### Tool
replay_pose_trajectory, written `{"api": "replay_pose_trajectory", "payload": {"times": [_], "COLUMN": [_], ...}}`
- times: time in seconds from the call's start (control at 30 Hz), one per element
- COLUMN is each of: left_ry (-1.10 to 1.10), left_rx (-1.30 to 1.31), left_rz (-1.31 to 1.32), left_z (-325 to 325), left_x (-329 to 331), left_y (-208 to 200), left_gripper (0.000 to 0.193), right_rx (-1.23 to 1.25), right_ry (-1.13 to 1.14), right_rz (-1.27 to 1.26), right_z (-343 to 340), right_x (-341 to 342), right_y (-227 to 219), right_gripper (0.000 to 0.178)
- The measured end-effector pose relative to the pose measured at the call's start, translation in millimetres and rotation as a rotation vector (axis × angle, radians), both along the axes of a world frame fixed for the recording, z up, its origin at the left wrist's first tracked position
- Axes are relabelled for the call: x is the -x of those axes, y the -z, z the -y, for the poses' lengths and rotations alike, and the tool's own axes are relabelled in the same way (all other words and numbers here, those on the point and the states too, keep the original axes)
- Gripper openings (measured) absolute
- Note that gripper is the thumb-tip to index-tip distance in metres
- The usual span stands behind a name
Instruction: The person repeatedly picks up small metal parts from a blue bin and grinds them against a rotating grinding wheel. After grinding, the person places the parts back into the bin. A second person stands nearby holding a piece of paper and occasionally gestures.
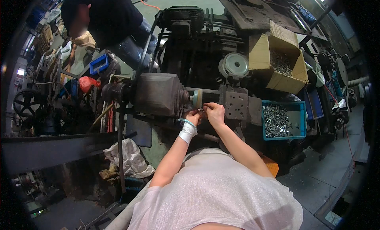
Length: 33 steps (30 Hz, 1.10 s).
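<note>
My left hand (193, 117) and my right hand (215, 114) meet in front of a greenish-tan wheel (197, 98) on the spindle of a dark machine (157, 94). A white wrap covers my left wrist. The fingers of both hands are closed around something small at the wheel's near edge; it is too small and too hidden to name. Right of the wheel stands a dark metal block with holes (236, 105), close beside my right hand.
A teal bin (304, 127) of small shiny metal parts sits to the right. Behind it is a cardboard box (259, 52) with more small parts. A round metal disc (236, 64) stands beyond the block. Another person (103, 20) is at the upper left; a white sack (132, 159) lies lower left.
</note>
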<state>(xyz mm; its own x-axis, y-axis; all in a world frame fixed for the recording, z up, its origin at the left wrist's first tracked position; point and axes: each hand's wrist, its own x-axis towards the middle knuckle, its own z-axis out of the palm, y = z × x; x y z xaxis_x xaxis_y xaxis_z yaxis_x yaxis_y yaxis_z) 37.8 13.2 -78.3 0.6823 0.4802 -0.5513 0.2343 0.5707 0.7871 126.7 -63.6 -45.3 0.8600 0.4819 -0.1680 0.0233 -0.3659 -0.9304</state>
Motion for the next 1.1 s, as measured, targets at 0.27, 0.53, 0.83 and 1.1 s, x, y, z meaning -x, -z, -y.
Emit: {"api": "replay_pose_trajectory", "payload": {"times": [0.27, 0.53, 0.83, 1.1], "left_ry": [-0.097, -0.115, -0.041, -0.109], "left_rx": [-0.029, 0.032, 0.243, 0.495], "left_rz": [-0.047, -0.007, 0.056, 0.208], "left_z": [5, 3, 16, 19], "left_x": [-6, -6, 17, 22], "left_y": [-8, 2, -32, -33], "left_gripper": [0.012, 0.009, 0.022, 0.072], "right_rx": [-0.023, -0.045, -0.307, -0.224], "right_ry": [0.043, 0.047, 0.126, -0.418], "right_rz": [-0.037, 0.041, -0.34, -0.256], "right_z": [-3, -5, 19, 33], "right_x": [2, 3, 3, 30], "right_y": [6, 12, -5, -27], "right_gripper": [0.015, 0.013, 0.011, 0.015]}}
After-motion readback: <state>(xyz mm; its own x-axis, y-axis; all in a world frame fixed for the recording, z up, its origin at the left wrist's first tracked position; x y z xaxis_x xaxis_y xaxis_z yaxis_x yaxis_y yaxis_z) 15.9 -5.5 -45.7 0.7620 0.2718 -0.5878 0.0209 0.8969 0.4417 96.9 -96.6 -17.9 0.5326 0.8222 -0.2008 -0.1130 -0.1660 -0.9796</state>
